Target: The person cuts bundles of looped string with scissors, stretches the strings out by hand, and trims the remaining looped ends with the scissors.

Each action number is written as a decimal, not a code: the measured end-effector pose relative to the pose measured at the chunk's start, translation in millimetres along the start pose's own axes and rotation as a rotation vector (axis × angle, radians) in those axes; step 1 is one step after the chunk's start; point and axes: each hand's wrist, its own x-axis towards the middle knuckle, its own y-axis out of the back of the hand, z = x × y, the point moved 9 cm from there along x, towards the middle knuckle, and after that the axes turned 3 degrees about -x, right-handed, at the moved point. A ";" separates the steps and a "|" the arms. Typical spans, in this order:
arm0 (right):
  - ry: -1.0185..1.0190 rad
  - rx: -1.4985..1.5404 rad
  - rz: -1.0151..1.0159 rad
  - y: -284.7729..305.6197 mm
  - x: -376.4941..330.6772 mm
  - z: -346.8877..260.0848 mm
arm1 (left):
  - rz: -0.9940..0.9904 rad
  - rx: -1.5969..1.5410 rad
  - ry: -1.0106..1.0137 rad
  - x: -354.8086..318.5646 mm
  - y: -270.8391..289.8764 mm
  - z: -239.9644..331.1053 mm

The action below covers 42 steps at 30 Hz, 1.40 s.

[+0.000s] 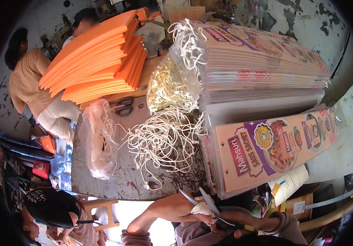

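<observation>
Tall stack of long printed cardboard signs (262, 61) table right; nearer stack (267, 151) pink-purple-yellow, clear-wrapped.

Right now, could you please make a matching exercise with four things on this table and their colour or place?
Things:
1. foam sheets
2. cord loops
3. scissors
4. plastic bag

Descriptions:
A. clear, at the table's left edge
B. orange, stacked at the far left
C. white, tangled mid-table
D. in the hands, near edge

Pairs: 1-B, 2-C, 3-D, 4-A
</observation>
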 end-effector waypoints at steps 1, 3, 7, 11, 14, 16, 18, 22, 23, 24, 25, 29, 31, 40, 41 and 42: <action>-0.038 0.037 -0.004 0.5 0.8 1.7 | -0.005 -0.011 0.003 0.6 -1.8 -1.1; -0.058 0.024 -0.015 6.1 -4.3 15.1 | 0.061 -0.022 -0.024 1.7 3.7 2.2; -0.131 -0.118 0.043 9.5 -10.9 22.3 | 0.084 -0.067 -0.143 -11.5 23.1 -1.3; -0.125 -0.251 0.031 13.8 -4.0 17.6 | 0.050 -0.055 -0.141 -13.4 26.5 2.6; 0.026 -0.159 0.061 11.9 0.1 5.0 | 0.054 -0.011 -0.133 -3.7 11.1 5.1; -0.022 -0.225 0.061 12.3 2.4 10.4 | 0.063 0.003 -0.154 -8.8 14.4 2.8; -0.074 -0.291 0.091 12.6 -5.6 19.0 | -0.058 -0.128 0.078 -15.1 14.3 -21.3; -0.124 -0.349 -0.009 7.6 -5.1 24.1 | -0.139 -0.111 0.037 -14.6 15.3 -13.1; -0.077 -0.279 0.049 10.4 -1.8 18.8 | -0.145 -0.222 0.140 -8.9 12.5 -15.6; -0.029 -0.208 0.108 14.3 -0.2 14.1 | -0.147 -0.220 0.139 -5.3 10.1 -16.0; -0.031 -0.207 0.105 13.3 -0.7 15.9 | -0.092 -0.163 0.018 -3.1 10.2 -7.0; -0.090 -0.324 0.036 11.3 -6.8 27.2 | -0.124 -0.104 -0.023 -21.3 14.3 -13.2; -0.127 -0.372 0.003 10.8 -7.1 27.3 | -0.228 -0.101 0.166 -20.1 15.4 -21.9; -0.079 -0.324 0.031 8.4 -5.3 16.5 | -0.250 0.040 0.078 -15.9 4.8 -12.2; -0.121 -0.362 0.024 9.2 -8.9 23.0 | -0.249 0.039 0.078 -19.6 7.0 -15.6; -0.164 -0.400 0.018 9.8 -11.2 28.6 | -0.241 0.031 0.055 -23.0 9.5 -18.0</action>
